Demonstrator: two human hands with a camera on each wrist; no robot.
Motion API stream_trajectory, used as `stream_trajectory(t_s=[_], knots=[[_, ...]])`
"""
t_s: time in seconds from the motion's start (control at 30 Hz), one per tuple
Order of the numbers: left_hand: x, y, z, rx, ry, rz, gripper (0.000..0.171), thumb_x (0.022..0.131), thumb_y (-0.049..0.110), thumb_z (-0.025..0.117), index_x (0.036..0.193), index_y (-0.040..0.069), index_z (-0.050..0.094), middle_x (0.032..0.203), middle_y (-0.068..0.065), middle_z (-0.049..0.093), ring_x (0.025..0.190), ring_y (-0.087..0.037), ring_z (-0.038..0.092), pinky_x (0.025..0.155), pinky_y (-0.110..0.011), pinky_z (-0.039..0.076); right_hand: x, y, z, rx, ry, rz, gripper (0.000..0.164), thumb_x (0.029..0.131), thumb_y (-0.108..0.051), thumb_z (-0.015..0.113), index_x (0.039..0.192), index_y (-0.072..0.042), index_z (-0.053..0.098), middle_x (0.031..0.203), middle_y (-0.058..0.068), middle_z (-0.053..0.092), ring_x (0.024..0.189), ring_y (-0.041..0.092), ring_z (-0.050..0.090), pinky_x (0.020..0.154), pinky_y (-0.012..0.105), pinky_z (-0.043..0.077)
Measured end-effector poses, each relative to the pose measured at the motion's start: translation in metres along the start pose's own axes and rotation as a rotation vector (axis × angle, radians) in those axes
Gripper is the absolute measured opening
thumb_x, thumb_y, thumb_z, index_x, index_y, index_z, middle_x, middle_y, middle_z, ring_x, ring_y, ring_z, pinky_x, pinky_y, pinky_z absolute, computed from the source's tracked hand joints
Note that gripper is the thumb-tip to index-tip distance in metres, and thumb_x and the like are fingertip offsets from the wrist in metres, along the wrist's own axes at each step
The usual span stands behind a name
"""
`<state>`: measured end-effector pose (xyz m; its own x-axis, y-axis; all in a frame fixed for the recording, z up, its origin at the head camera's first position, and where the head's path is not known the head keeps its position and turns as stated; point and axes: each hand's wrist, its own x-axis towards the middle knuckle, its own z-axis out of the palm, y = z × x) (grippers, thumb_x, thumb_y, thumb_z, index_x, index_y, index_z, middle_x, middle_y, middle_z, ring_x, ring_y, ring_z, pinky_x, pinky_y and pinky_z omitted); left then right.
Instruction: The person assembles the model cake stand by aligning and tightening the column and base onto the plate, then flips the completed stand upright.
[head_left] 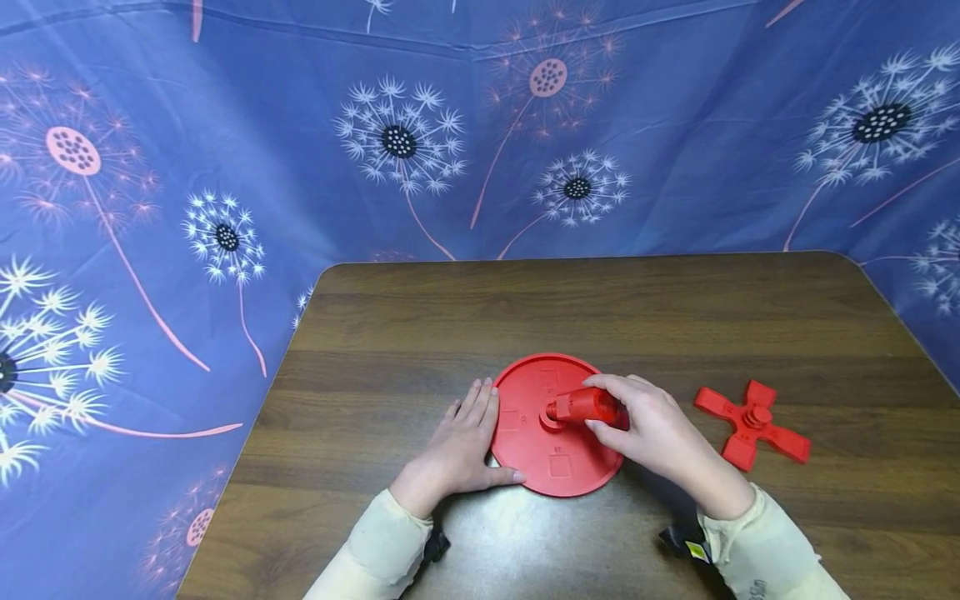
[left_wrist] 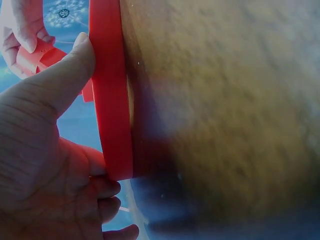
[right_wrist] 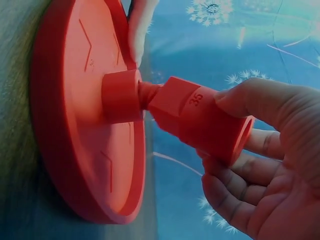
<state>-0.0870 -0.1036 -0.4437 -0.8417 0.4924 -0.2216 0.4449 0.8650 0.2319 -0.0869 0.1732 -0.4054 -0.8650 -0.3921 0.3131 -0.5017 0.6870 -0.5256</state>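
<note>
A round red tray-like disc (head_left: 558,479) with a raised rim and a central hub (right_wrist: 120,96) lies flat on the table. My left hand (head_left: 461,450) rests against its left side, fingers extended along the edge and thumb on the near rim. In my right hand (head_left: 656,425) is a red cylindrical post (right_wrist: 205,120), pinched between thumb and fingers. The post has a flat-sided collar marked 35 and a narrow threaded-looking end. That end meets the hub's opening, and the post leans toward the right hand.
A red four-armed cross piece (head_left: 753,423) with a raised centre lies on the wooden table (head_left: 420,317), right of the right hand. Blue dandelion-print cloth (head_left: 480,125) hangs behind the table and along its sides.
</note>
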Motion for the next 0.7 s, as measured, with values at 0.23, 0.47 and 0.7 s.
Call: stream_trajectory(t_s=[0.23,0.47,0.7], knots=[[0.000,0.000,0.000,0.007,0.006,0.001,0.116,0.077,0.073,0.062,0.155,0.001,0.016,0.162,-0.015,0.010,0.149,-0.028,0.006,0.116,-0.050,0.021,0.005,-0.004,0.001,-0.019,-0.019,-0.010,0.048,0.074,-0.017,0.084,0.118,-0.009,0.066,0.100,0.001,0.068,0.085,0.014,0.058,0.067,0.034,0.051],[0.000,0.001,0.001,0.010,0.001,-0.001,0.117,0.077,0.074,0.061,0.155,0.001,0.015,0.162,-0.015,0.009,0.149,-0.028,0.005,0.116,-0.049,0.021,0.007,-0.006,0.006,0.048,0.008,-0.024,0.062,0.071,-0.025,0.088,0.126,-0.009,0.066,0.110,0.005,0.069,0.096,0.017,0.061,0.077,0.038,0.053],[-0.001,0.001,0.000,-0.005,0.005,-0.004,0.117,0.077,0.073,0.063,0.155,0.001,0.015,0.162,-0.015,0.009,0.149,-0.028,0.005,0.116,-0.049,0.021,0.012,-0.005,0.017,0.175,0.034,0.029,0.061,0.071,-0.020,0.088,0.127,-0.009,0.066,0.116,0.006,0.069,0.105,0.025,0.064,0.084,0.043,0.053]])
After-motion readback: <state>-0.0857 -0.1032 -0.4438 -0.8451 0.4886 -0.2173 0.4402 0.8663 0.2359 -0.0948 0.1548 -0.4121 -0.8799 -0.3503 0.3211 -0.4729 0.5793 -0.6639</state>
